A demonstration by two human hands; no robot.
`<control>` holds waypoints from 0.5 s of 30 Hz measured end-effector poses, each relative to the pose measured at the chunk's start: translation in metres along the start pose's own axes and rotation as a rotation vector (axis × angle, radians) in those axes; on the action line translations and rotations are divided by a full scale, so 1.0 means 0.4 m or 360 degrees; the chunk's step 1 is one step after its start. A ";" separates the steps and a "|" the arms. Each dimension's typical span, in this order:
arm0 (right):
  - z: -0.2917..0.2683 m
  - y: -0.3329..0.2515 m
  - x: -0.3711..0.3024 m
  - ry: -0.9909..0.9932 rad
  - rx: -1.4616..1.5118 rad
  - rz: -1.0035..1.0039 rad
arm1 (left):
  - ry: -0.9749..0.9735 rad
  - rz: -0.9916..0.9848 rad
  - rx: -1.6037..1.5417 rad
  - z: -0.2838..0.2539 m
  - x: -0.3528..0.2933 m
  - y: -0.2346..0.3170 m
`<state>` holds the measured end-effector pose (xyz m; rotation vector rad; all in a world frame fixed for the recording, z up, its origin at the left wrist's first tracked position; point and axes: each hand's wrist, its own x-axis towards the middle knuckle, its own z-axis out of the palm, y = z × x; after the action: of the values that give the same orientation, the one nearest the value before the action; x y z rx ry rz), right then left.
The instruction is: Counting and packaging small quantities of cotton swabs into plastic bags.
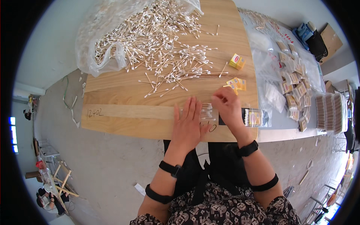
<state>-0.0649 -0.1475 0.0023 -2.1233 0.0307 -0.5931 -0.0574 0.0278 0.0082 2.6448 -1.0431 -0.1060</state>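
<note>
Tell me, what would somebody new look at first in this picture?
Probably the huge heap of cotton swabs, spilling from a clear plastic bag at the far left of the wooden table. Next, near the closest edge, the left hand lies flat and the right hand is curled, with a small row of swabs between them. Off to the right, lots of little swab packs lie scattered.
</note>
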 end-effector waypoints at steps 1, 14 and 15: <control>0.002 -0.016 -0.019 0.0203 0.0370 0.0417 | -0.0005 -0.0021 0.0047 -0.002 0.016 -0.009; 0.036 -0.067 -0.129 0.0527 0.1019 0.0693 | 0.0607 -0.0017 -0.0718 0.015 0.005 -0.006; 0.036 -0.065 -0.129 0.0528 0.1019 0.0697 | 0.0604 -0.0018 -0.0718 0.024 0.003 -0.013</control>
<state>-0.1094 -0.1086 -0.0051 -1.3275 0.4229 -0.5845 -0.0550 0.0282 -0.0024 2.1515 -0.7693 0.1390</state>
